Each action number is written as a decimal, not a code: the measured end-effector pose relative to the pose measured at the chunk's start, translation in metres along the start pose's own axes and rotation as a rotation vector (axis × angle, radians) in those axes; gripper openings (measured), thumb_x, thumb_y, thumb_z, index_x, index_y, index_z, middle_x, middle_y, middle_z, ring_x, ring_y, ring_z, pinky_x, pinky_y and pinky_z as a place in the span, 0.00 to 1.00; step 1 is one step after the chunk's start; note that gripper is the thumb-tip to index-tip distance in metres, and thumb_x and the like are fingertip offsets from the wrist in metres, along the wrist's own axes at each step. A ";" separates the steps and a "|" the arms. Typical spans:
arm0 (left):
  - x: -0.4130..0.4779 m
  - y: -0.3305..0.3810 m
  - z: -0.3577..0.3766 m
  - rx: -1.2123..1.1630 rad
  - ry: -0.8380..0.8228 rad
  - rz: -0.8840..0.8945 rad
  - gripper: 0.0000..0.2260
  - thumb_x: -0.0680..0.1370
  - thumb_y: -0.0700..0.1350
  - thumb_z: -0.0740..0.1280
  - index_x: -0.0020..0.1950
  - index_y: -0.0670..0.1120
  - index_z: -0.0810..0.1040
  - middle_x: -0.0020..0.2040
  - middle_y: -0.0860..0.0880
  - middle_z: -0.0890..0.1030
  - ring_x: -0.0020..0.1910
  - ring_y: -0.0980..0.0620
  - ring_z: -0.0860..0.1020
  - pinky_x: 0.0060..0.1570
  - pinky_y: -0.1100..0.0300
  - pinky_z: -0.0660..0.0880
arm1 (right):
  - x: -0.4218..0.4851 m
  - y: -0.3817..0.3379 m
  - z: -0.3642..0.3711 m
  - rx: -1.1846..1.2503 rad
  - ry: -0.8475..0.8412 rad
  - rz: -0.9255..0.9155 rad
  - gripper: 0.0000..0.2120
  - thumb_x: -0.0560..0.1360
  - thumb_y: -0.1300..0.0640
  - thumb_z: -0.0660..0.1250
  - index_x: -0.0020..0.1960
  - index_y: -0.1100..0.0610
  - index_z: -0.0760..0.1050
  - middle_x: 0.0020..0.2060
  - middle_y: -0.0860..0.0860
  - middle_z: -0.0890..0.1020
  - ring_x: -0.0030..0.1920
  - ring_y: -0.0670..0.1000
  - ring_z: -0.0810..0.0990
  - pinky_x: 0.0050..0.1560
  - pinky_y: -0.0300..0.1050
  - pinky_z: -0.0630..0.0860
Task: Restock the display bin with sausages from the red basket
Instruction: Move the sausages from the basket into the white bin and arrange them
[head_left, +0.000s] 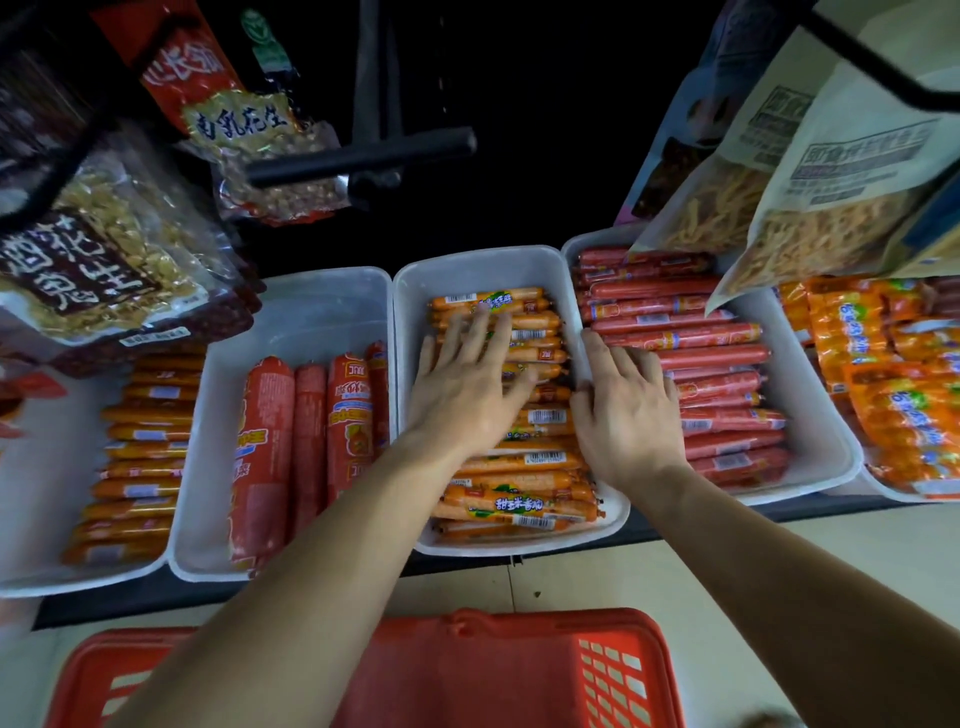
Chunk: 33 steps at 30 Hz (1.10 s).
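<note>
Sausages (519, 506), slim glossy orange tubes, fill the white plastic bin (467, 265). Left hand (467, 379) lies spread flat on them; right hand (623, 410) rests flat, fingers loose, across the rim. Latticed red basket (493, 675) sits below.

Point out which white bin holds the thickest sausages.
The white plastic bin second from the left: its fat red sausages lie front to back, while the others hold much thinner ones.
</note>
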<state>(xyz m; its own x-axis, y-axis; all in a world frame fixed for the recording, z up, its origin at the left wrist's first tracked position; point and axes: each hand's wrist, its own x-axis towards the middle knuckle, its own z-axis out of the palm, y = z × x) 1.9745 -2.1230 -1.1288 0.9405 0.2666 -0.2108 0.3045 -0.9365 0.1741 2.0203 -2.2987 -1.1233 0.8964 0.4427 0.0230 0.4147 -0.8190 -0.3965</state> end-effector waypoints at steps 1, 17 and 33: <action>-0.011 -0.002 0.005 0.013 -0.051 -0.006 0.33 0.80 0.68 0.41 0.80 0.56 0.35 0.79 0.54 0.33 0.78 0.49 0.33 0.77 0.45 0.38 | 0.000 0.000 0.001 0.000 0.004 -0.003 0.27 0.80 0.51 0.56 0.78 0.53 0.59 0.68 0.51 0.74 0.67 0.56 0.66 0.64 0.59 0.67; -0.067 0.009 0.006 0.041 -0.174 0.068 0.35 0.80 0.68 0.43 0.81 0.53 0.38 0.79 0.51 0.32 0.78 0.49 0.32 0.77 0.43 0.38 | 0.000 -0.001 -0.001 -0.018 -0.010 -0.013 0.27 0.80 0.50 0.55 0.78 0.52 0.58 0.66 0.51 0.74 0.66 0.56 0.66 0.63 0.60 0.67; -0.062 0.011 0.017 -0.050 -0.134 -0.134 0.38 0.78 0.71 0.45 0.81 0.53 0.37 0.80 0.46 0.33 0.78 0.37 0.35 0.76 0.41 0.38 | -0.003 -0.003 -0.010 -0.061 0.046 -0.073 0.26 0.79 0.50 0.56 0.76 0.55 0.63 0.68 0.55 0.72 0.64 0.60 0.69 0.61 0.61 0.69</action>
<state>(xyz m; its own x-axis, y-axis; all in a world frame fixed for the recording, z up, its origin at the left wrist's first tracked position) 1.9166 -2.1542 -1.1304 0.8637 0.3520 -0.3607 0.4357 -0.8813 0.1831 2.0179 -2.3013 -1.1128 0.8690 0.4861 0.0928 0.4869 -0.8063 -0.3359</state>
